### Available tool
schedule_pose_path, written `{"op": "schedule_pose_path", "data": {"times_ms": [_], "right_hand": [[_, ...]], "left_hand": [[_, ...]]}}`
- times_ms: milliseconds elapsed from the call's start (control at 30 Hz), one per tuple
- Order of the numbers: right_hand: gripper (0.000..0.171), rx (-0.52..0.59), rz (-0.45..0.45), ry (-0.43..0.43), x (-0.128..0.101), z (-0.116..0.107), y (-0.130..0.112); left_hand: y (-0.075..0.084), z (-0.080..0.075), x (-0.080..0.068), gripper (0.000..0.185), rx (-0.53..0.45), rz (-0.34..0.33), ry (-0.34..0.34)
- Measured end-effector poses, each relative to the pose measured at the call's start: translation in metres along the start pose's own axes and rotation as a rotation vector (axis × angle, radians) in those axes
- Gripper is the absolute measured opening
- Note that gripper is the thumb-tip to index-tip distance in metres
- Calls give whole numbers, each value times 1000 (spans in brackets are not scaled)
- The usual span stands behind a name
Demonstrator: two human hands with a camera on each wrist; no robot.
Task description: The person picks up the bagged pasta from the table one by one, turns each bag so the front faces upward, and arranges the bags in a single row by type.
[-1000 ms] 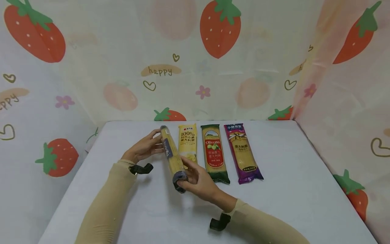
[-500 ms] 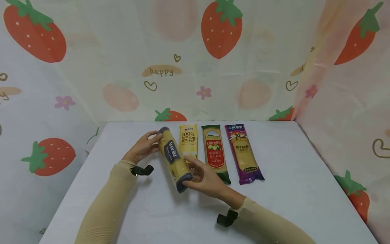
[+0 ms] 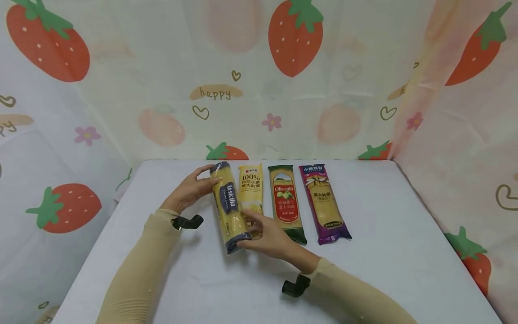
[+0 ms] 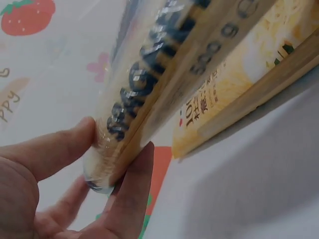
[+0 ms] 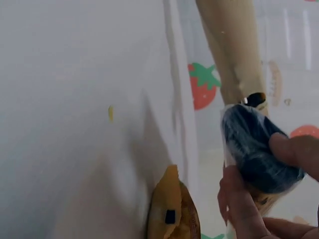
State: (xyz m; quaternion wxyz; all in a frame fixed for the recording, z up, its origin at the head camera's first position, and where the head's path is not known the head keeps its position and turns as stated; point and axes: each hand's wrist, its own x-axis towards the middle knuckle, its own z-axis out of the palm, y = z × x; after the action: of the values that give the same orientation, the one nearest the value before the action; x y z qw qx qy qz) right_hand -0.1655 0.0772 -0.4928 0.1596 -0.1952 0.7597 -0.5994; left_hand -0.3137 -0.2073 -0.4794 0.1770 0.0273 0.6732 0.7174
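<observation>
A clear pack of spaghetti [image 3: 228, 207] with dark blue ends and a blue label is held just above the table, beside a yellow pasta pack [image 3: 251, 184] and overlapping its left edge in the head view. My left hand [image 3: 192, 191] grips the far end; the left wrist view shows the thumb and fingers on opposite sides of the spaghetti pack [image 4: 144, 84]. At the near end, my right hand [image 3: 269, 236] pinches the blue tip, its thumb on the folded end in the right wrist view. That hand hides the yellow pack's lower part.
To the right lie a green pasta pack [image 3: 285, 198] with a red label and a purple pasta pack [image 3: 323, 202], in a row with the yellow one. All are on a white table [image 3: 388, 252]. A strawberry-print curtain [image 3: 279, 103] stands behind the table and at both sides.
The spaghetti pack was turned so its blue label faces up, then swung a little more upright in the head view. Both hands kept hold of it; the other packs stayed put.
</observation>
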Motion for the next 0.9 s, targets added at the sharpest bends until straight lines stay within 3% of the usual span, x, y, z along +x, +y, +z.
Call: {"op": "schedule_pose_path", "data": {"times_ms": [367,600,900], "right_hand": [[91,-48,16,28,17,16,0],[92,-51,23,40,30,23,-4],[93,-137,49,5,49,29,-6]], "left_hand": [[6,2,7,80,61,3,90],[11,-2,14,84,95,-3,77],[8,-5,24,86,95,26,62]]}}
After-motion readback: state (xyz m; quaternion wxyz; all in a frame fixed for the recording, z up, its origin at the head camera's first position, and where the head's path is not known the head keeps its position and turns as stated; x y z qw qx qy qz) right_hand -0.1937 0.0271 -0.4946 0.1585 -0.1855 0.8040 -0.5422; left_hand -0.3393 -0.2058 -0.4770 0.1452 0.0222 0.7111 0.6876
